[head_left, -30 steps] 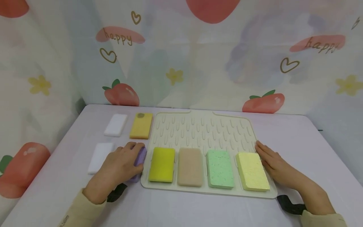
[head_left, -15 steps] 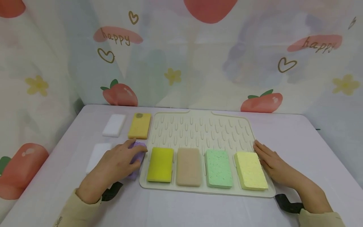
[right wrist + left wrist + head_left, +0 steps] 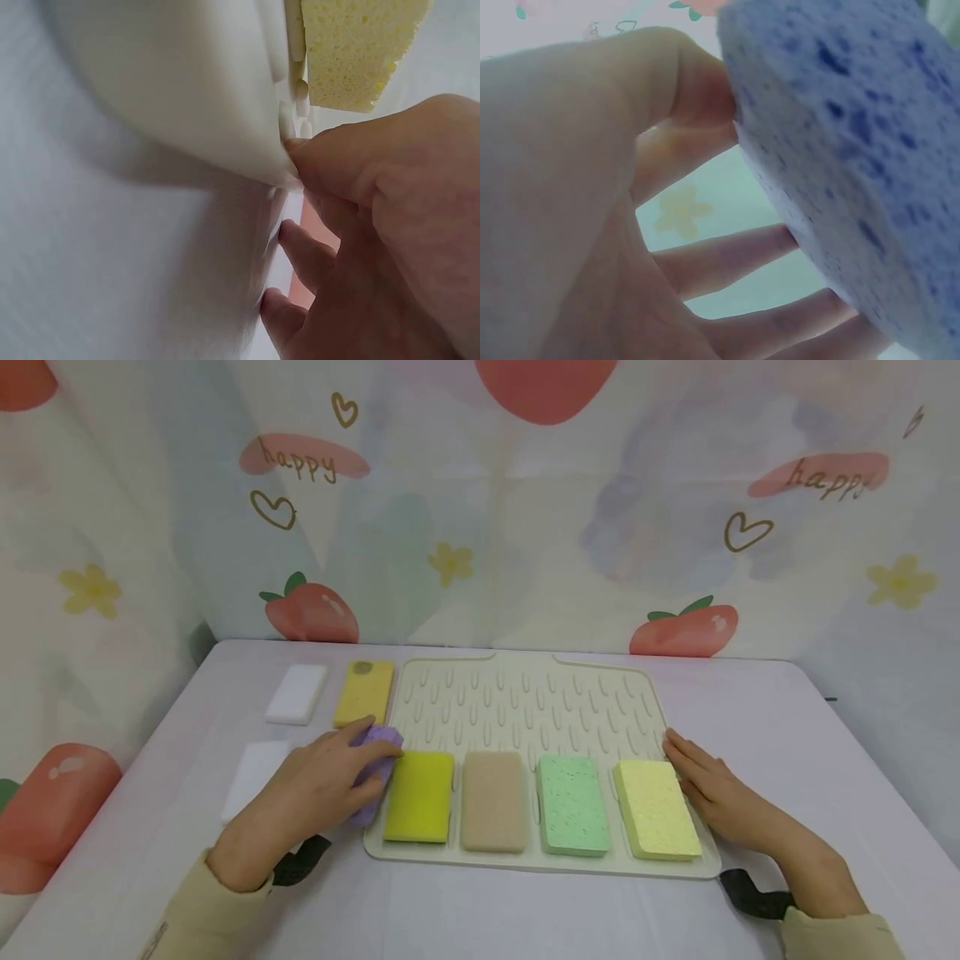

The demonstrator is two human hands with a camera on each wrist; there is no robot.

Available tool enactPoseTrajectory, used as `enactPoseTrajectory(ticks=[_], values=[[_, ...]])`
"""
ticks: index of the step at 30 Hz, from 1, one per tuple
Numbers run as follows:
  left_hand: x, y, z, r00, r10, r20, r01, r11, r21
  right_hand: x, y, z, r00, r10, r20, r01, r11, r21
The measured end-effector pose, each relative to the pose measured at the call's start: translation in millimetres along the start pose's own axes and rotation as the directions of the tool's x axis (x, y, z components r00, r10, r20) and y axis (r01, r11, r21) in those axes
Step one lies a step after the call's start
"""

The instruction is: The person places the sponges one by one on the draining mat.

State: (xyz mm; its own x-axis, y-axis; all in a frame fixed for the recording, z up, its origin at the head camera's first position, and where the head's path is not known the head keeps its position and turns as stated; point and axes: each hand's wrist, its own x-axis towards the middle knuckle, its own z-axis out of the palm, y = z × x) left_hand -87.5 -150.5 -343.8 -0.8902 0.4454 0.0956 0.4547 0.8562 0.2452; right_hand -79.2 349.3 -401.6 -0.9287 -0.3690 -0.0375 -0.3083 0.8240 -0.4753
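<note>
Now, nearest on my feed, the left hand [image 3: 311, 785] grips a purple sponge [image 3: 847, 157], thumb against one side and the other fingers spread apart along its edge. Compared with a second ago, the sponge has shifted from beside the mat [image 3: 540, 865] to overlap its left edge, and it tilts; I judge it to be lifted at least in part, though I cannot tell whether its lower end clears the tablecloth [image 3: 480, 914]. For the work in hand, I take this to mean a change from reaching to carrying. The right hand [image 3: 720, 789] stays at the mat's right edge, fingers nearly straight and touching, gripping no sponge.

Across the mat's near half I see, left to right, a bright yellow sponge [image 3: 418, 797], a beige sponge [image 3: 493, 802], a green sponge [image 3: 573, 806] and a pale yellow sponge [image 3: 657, 810], all unmoved. Farther left lie a nearer white block [image 3: 251, 770], a farther white block [image 3: 297, 693] and a golden sponge [image 3: 364, 689]; behind everything hangs a strawberry-printed backdrop [image 3: 525, 510].
</note>
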Motion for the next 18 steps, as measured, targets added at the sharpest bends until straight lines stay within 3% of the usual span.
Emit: enactPoseTrajectory(ticks=[12, 18], values=[[10.8, 10.8, -4.7, 1.000, -0.023, 0.021, 0.024, 1.000, -0.018, 0.5, 2.3, 0.1, 1.000, -0.009, -0.005, 0.009, 1.000, 0.024], [14.1, 15.4, -7.5, 0.996, -0.045, 0.077, 0.047, 0.999, -0.020, 0.1, 2.8, 1.1, 1.000, -0.007, -0.012, 0.007, 1.000, 0.005]])
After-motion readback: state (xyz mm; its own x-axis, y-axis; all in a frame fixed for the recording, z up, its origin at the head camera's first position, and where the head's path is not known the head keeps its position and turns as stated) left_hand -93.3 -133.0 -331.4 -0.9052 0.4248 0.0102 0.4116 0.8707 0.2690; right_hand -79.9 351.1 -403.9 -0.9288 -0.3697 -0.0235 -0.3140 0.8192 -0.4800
